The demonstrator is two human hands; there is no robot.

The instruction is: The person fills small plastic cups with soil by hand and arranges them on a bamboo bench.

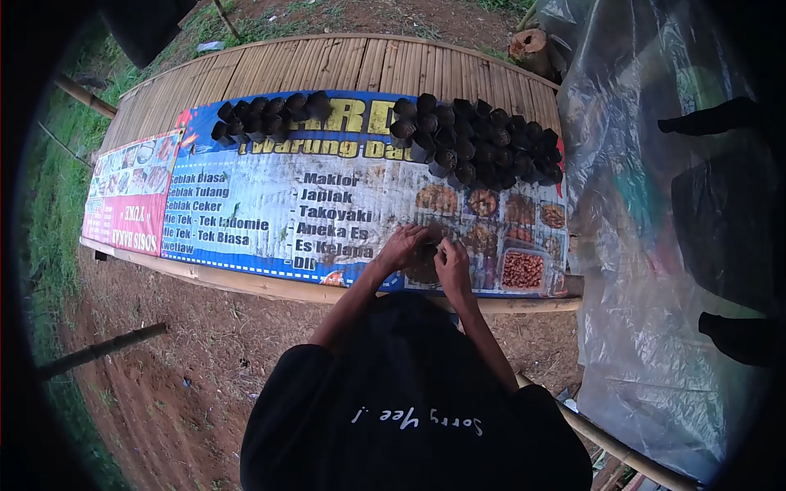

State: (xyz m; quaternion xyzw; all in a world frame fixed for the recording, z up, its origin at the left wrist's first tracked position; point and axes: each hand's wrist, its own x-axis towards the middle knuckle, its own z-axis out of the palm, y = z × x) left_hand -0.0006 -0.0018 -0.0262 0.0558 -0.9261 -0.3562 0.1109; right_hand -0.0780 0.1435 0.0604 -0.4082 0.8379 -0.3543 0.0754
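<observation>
Both hands are near the front edge of a bamboo table, over a printed banner [262,196]. My left hand [403,248] has its fingers bent against a small dark thing, too unclear to name. Close to its right, my right hand [452,263] has its fingers drawn together at the same spot; what they hold, if anything, is too small to tell. Dark soil [422,272] lies on the banner between the wrists. Black pots or bags [483,139] stand in a dense group beyond the hands, at the right. A smaller group [262,116] stands further left.
Bamboo slats [344,65] form the tabletop behind the banner. Clear plastic sheeting [630,327] hangs along the right side. A cut log [530,45] is at the back right corner. Bamboo poles [102,350] stick out at the left.
</observation>
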